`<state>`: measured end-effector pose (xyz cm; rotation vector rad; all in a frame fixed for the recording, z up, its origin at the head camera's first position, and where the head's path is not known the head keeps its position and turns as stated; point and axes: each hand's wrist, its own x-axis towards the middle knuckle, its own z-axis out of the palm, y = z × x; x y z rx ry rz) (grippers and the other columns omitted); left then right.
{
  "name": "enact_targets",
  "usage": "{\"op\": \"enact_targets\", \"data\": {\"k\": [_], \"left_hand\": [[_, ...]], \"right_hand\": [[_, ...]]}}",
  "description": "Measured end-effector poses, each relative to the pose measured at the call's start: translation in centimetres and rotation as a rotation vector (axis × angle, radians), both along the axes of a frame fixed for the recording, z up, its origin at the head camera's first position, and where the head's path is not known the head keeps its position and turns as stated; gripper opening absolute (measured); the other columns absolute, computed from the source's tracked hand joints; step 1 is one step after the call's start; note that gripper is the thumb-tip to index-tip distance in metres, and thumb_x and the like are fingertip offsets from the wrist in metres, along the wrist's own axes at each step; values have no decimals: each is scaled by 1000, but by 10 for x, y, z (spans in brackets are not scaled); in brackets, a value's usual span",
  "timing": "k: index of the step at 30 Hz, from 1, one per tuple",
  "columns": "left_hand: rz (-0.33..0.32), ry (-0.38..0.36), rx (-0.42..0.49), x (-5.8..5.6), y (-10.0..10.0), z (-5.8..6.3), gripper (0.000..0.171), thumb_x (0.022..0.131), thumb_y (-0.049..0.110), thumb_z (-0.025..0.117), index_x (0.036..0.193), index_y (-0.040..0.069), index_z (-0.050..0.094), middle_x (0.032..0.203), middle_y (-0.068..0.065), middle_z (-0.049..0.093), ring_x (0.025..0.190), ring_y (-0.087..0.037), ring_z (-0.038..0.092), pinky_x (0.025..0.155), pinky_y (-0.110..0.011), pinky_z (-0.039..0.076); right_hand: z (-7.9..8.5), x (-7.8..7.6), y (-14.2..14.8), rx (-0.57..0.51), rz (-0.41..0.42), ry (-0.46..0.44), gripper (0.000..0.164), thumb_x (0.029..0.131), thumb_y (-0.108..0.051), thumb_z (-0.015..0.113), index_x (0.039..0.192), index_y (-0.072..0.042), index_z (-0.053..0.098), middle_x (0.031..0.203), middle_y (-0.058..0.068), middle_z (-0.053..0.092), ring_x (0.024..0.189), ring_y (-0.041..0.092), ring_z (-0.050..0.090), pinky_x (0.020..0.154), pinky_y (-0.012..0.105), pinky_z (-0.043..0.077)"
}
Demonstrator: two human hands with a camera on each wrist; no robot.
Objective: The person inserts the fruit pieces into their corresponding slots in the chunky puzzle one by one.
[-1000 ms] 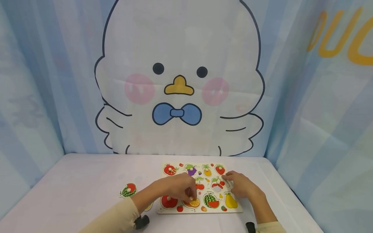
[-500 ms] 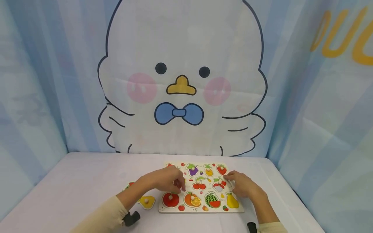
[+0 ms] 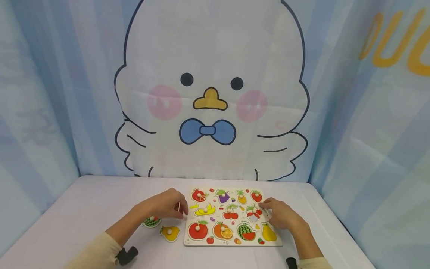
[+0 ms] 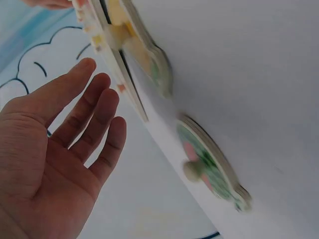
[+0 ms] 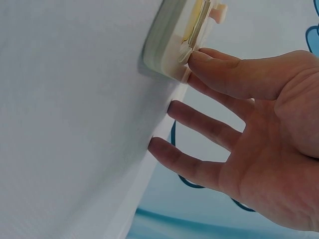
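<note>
The fruit puzzle board (image 3: 231, 243) lies on the table, holding several knobbed pieces, such as the apple (image 3: 197, 231), orange (image 3: 222, 231) and banana (image 3: 205, 211). Its watermelon and pear pictures at the front right show no knobs. My left hand (image 3: 168, 203) hovers at the board's left edge, palm bare and fingers loosely bent in the left wrist view. Below it lie a pear piece (image 3: 170, 234) and a watermelon piece (image 3: 152, 222), partly covered by the hand. My right hand (image 3: 280, 215) rests at the board's right edge, thumb and fingertips touching it, other fingers reaching down to the tabletop.
A white cloth covers the table (image 3: 111, 209). Behind it hangs a curtain (image 3: 208, 157) printed with a duck wearing a blue bow tie, and striped curtains stand at both sides. Black straps (image 3: 127, 256) with cameras sit at the wrists.
My left hand has let go of the orange piece in the board and moved left, to above the loose pear and watermelon pieces. The right hand stays at the board's edge.
</note>
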<state>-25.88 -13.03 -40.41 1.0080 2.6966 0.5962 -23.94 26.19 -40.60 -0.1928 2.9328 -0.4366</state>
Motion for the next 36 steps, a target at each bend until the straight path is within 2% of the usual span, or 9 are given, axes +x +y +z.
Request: {"op": "enact_targets", "data": {"k": [8, 12, 19, 24, 30, 36], "left_hand": [[173, -28, -7, 9, -34, -4, 11, 79, 17, 79, 85, 24, 74, 73, 13, 59, 70, -11, 55, 63, -22, 50], [239, -29, -17, 15, -46, -6, 13, 77, 16, 79, 83, 25, 72, 72, 11, 58, 70, -11, 53, 64, -23, 49], [257, -15, 15, 21, -61, -9, 17, 76, 11, 80, 83, 24, 69, 78, 8, 58, 74, -13, 52, 65, -24, 50], [298, -52, 18, 22, -67, -12, 19, 74, 13, 81, 84, 23, 68, 79, 6, 57, 75, -15, 52, 64, -24, 51], [422, -82, 53, 24, -66, -15, 22, 71, 11, 84, 80, 20, 66, 75, 2, 55, 71, -15, 52, 61, -25, 49], [525, -151, 57, 27, -66, -11, 23, 68, 11, 85, 77, 14, 64, 74, -2, 57, 66, -17, 53, 60, -27, 50]], "right_hand": [[0, 1, -1, 9, 2, 9, 52, 78, 2, 70, 127, -14, 63, 135, 12, 52, 119, 37, 48, 97, 58, 40], [0, 1, -1, 5, 4, 0, 52, 78, 2, 70, 127, -14, 63, 135, 12, 52, 119, 37, 48, 97, 59, 40], [-1, 0, 0, -5, -7, -5, 53, 78, 3, 70, 127, -14, 63, 135, 12, 52, 120, 37, 47, 97, 59, 40], [-3, -1, 1, -16, -15, -12, 53, 78, 3, 70, 127, -15, 63, 135, 12, 52, 119, 37, 48, 97, 59, 41], [-3, -1, 1, -5, -10, -5, 53, 78, 2, 71, 127, -15, 63, 134, 12, 52, 119, 37, 48, 96, 59, 41], [-2, -1, 1, 6, 4, 8, 53, 78, 1, 72, 127, -15, 63, 133, 12, 53, 119, 37, 48, 97, 59, 40]]}}
